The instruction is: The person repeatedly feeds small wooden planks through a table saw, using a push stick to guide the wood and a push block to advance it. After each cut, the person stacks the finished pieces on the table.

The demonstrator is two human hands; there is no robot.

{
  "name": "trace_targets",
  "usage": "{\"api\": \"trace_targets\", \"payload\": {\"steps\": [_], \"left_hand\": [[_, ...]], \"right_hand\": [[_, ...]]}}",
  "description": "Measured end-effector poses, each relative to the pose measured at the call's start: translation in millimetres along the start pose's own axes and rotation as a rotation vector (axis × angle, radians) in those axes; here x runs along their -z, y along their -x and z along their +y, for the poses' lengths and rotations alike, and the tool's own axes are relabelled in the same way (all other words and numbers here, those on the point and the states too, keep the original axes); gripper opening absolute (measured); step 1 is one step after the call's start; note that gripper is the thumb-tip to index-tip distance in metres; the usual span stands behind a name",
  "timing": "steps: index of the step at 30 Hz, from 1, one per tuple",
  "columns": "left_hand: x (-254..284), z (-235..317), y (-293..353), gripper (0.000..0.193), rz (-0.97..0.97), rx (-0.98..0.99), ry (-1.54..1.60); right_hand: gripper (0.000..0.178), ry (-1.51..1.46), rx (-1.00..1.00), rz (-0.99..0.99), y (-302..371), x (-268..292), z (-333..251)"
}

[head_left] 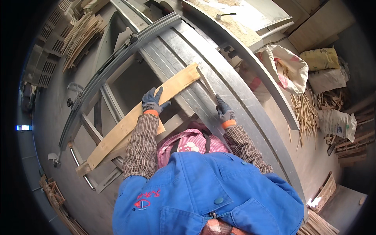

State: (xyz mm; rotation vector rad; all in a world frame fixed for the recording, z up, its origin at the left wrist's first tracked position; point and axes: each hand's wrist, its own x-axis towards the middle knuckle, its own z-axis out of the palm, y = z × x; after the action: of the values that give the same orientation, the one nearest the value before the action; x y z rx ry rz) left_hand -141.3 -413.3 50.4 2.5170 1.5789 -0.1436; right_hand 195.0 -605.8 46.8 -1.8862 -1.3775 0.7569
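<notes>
A long pale wooden board (178,84) slants across the metal table of a saw (203,66). My left hand (154,101), in a grey-blue glove, grips it across its width, fingers toward the far edge and thumb toward the near one. A second wooden piece (161,128) shows beside my left forearm, partly hidden by the sleeve. Farther right, my right hand (225,110), gloved alike, is closed on the near end of a thin wooden stick (206,83). The stick's far tip meets the board's right end.
A long metal fence (254,58) runs along the table's right side. Open framework with a rail (113,100) lies left. Sacks (288,68) and loose wood strips (303,113) are on the right floor; stacked slats (80,39) stand far left. A black-handled tool (227,15) lies beyond the fence.
</notes>
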Motion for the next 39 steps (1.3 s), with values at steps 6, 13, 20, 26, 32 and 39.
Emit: {"api": "trace_targets", "payload": {"steps": [6,13,20,26,32,39], "left_hand": [[-15,-11,-11,0.097,0.111,-0.043,-0.005],[-22,-6,-3,0.095,0.086,-0.028,-0.013],[-22,1,-5,0.094,0.195,0.001,-0.027],[-26,-1,-1,0.093,0.085,-0.013,-0.02],[-25,1,1,0.094,0.144,-0.01,-0.003],[-24,-1,6,0.094,0.191,-0.02,0.023]], "right_hand": [[0.06,0.076,-0.127,0.017,-61,-25,-11],[0.067,0.043,-0.234,-0.019,-7,-12,27],[0.06,0.34,-0.087,0.052,-47,4,15],[0.068,0.448,-0.176,-0.076,12,35,20],[0.066,0.463,-0.165,-0.031,7,41,12],[0.063,0.515,-0.115,-0.03,-29,21,-9]]}}
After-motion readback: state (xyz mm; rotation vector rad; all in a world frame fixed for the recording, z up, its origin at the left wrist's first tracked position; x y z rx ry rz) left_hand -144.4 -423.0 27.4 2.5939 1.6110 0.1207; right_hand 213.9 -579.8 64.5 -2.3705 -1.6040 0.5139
